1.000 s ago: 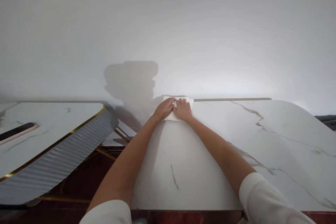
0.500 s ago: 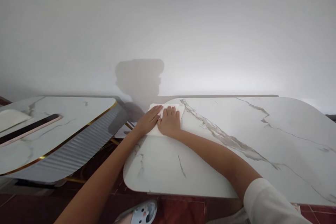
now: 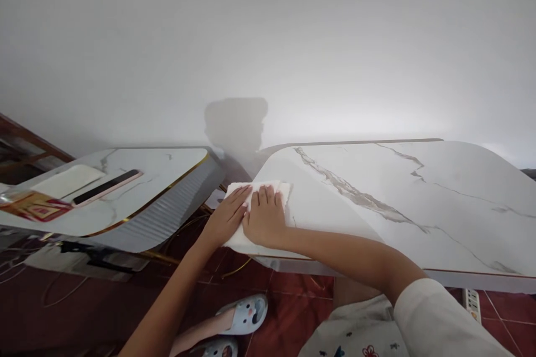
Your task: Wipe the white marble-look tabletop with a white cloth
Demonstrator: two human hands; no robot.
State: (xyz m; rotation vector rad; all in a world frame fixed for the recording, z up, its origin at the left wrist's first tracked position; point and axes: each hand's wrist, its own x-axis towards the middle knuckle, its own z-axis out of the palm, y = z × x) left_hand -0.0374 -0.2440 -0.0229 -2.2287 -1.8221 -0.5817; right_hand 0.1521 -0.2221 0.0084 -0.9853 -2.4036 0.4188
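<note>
Both my hands lie flat, side by side, on a folded white cloth point(image 3: 242, 241) at the left end of a white marble-patterned tabletop point(image 3: 318, 206). My left hand point(image 3: 226, 217) rests on the cloth's left part with its fingers stretched out and pointing up to the right. Beside it, my right hand point(image 3: 264, 217) presses on the middle of the cloth, fingers forward. The cloth covers the table's near left corner, and its lower left edge reaches the table's rim. The palms hide much of the cloth.
Across a gap on the left stands a second marble-patterned table point(image 3: 167, 178) with a gold edge. On it lie a phone point(image 3: 106, 187), a pale flat pad point(image 3: 69, 181) and a red-and-yellow packet point(image 3: 37, 206). A wall rises behind. A power strip point(image 3: 472, 304) is on the red floor.
Both hands and the cloth have moved toward me, from the far left part of the tabletop to its near left corner. The view has also shifted, showing more of the left table and floor.
</note>
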